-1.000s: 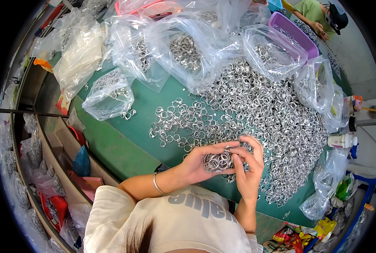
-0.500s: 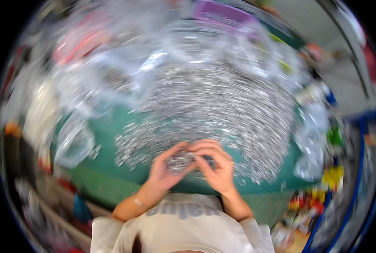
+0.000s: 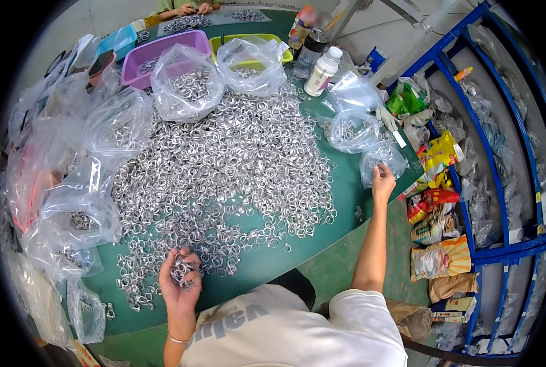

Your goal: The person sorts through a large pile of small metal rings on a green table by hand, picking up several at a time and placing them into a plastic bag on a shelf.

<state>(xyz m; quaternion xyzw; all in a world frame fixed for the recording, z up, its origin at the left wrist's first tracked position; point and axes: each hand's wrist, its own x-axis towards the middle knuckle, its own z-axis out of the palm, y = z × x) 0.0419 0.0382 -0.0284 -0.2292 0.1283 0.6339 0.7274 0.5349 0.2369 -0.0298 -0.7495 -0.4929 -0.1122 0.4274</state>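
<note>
A handful of silver metal rings [image 3: 184, 271] rests in my left hand [image 3: 176, 287], its fingers curled round them at the near edge of the ring pile. Stretched out to the right, my right hand [image 3: 382, 178] is at a small clear plastic bag [image 3: 371, 164] by the table's right edge. Its fingertips are pinched together over the bag's mouth; whatever they hold is too small to make out. A broad heap of loose metal rings [image 3: 236, 153] covers the middle of the green table [image 3: 273, 260].
Clear bags with rings [image 3: 187, 85] stand along the far and left sides, by a purple bin [image 3: 163, 46] and a yellow-green bin [image 3: 251, 46]. Bottles [image 3: 324, 71] stand at the far right. Blue shelving [image 3: 499, 177] is beyond. Another person's hands [image 3: 193, 9] work across the table.
My hands were together in front of me around the rings. Now they are apart: the left keeps rings, the right has reached out to the small bag. My view has swung right.
</note>
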